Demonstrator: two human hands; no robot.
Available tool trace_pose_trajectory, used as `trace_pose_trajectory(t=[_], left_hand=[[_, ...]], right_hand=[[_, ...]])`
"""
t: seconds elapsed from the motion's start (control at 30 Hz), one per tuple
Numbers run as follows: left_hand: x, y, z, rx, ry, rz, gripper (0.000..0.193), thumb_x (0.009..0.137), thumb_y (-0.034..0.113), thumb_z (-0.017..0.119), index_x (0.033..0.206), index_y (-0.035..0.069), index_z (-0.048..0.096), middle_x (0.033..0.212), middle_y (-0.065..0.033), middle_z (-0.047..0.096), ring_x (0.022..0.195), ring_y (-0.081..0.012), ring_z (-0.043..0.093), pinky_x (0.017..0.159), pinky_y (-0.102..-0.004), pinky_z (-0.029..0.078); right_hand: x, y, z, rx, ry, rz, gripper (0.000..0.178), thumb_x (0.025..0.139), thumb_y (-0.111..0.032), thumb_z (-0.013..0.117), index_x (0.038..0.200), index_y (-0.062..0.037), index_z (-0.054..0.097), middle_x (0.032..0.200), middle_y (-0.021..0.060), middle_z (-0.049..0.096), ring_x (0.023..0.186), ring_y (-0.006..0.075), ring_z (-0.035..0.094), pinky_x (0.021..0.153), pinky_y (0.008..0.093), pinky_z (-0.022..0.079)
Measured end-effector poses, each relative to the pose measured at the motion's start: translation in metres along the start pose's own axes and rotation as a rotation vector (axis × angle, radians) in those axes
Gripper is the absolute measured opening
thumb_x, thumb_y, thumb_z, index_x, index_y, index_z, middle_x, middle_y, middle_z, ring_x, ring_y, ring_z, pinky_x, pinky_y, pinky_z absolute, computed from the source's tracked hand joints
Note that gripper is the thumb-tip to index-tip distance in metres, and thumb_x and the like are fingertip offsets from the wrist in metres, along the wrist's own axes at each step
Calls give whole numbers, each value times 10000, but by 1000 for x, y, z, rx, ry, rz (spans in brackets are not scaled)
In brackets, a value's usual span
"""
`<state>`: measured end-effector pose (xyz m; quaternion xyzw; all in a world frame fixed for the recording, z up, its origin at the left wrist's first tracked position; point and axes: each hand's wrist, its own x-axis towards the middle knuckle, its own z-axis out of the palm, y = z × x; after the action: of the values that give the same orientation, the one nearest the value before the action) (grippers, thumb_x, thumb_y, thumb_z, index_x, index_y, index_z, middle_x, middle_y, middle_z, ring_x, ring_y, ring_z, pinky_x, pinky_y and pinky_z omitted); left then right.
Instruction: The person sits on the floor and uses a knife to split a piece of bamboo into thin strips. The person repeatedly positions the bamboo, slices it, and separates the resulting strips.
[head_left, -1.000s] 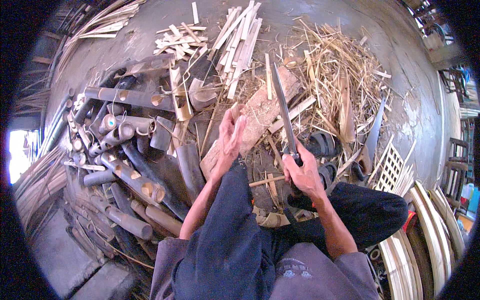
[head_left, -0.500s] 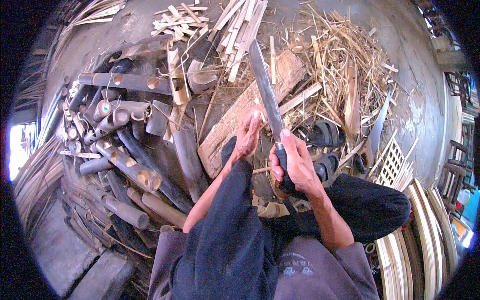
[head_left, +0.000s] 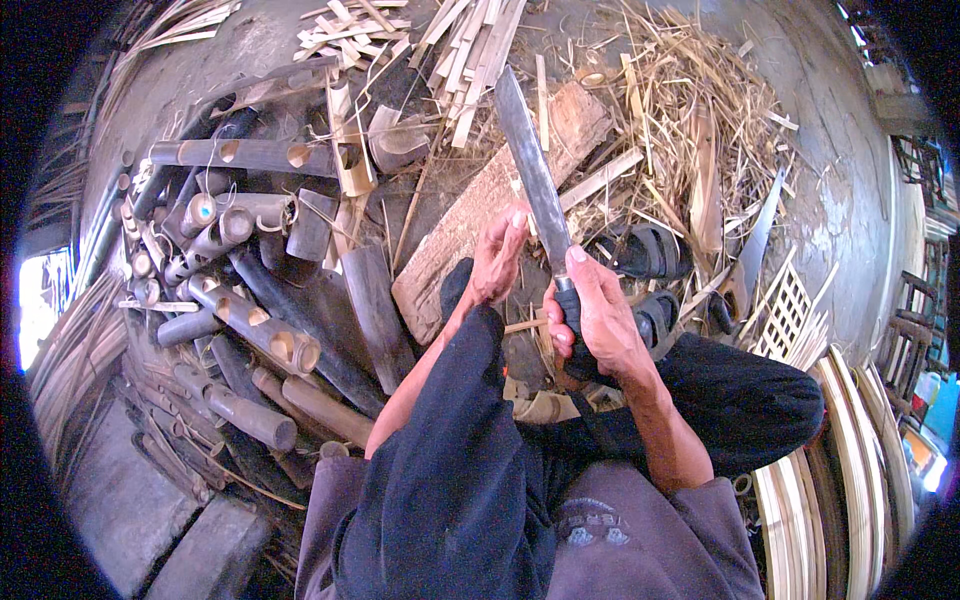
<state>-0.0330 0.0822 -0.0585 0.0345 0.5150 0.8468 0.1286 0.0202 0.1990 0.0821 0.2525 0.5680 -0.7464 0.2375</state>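
My right hand (head_left: 597, 315) is wrapped around the dark handle of a machete (head_left: 535, 160), thumb at the base of the blade. The long grey blade points away from me, slanting up to the left, above a thick wooden block (head_left: 470, 230). Just left of the blade is my left hand (head_left: 498, 256), its fingers bent and drawn together near the flat of the metal. Whatever those fingers pinch is too small to make out. A bundle of pale split bamboo strips (head_left: 475, 60) lies beyond the blade tip.
Cut bamboo tubes (head_left: 265, 330) crowd the ground at left. Thin shavings (head_left: 690, 110) are heaped at far right, beside a handsaw (head_left: 757, 245). Sandals (head_left: 640, 250) lie near my right hand. A woven lattice piece (head_left: 785, 315) and long bamboo slats (head_left: 800, 520) are at right.
Both hands keep nearly the same pose. The machete has tilted slightly, its tip shifting a little up and left, while the whole view has moved slightly.
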Motion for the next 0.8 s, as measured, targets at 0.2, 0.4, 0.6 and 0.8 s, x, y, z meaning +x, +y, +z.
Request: trace_pose_trajectory(t=[0.2, 0.4, 0.6, 0.8], left_hand=[[0, 7, 3, 4, -42, 36, 319, 1014, 309, 435, 1016, 36, 599, 883, 17, 529, 840, -96, 456, 781, -254, 370], [-1, 4, 1, -12, -45, -17, 310, 1010, 320, 447, 1003, 48, 596, 862, 35, 515, 809, -83, 433, 749, -240, 356], [0, 6, 3, -9, -44, -8, 301, 1013, 314, 442, 1005, 51, 589, 844, 47, 494, 791, -85, 420, 736, -241, 354], [-1, 13, 5, 81, -30, -1, 270, 1015, 297, 443, 983, 68, 582, 847, 38, 492, 814, -80, 427, 750, -245, 365]], right_hand=[[-3, -2, 1, 5, 8, 15, 516, 992, -508, 367, 808, -40, 485, 604, 15, 464, 428, 93, 439, 383, 253, 374], [-2, 0, 2, -43, 7, -5, 505, 995, -506, 358, 826, -44, 473, 607, 19, 468, 434, 93, 442, 390, 255, 380], [-1, 3, 4, -109, 18, -33, 461, 1000, -492, 356, 919, -53, 473, 601, 18, 465, 443, 92, 441, 408, 253, 382], [-4, 1, 4, -190, -40, -99, 548, 1026, -416, 331, 1479, -111, 277, 600, -2, 448, 463, 72, 431, 441, 237, 388]])
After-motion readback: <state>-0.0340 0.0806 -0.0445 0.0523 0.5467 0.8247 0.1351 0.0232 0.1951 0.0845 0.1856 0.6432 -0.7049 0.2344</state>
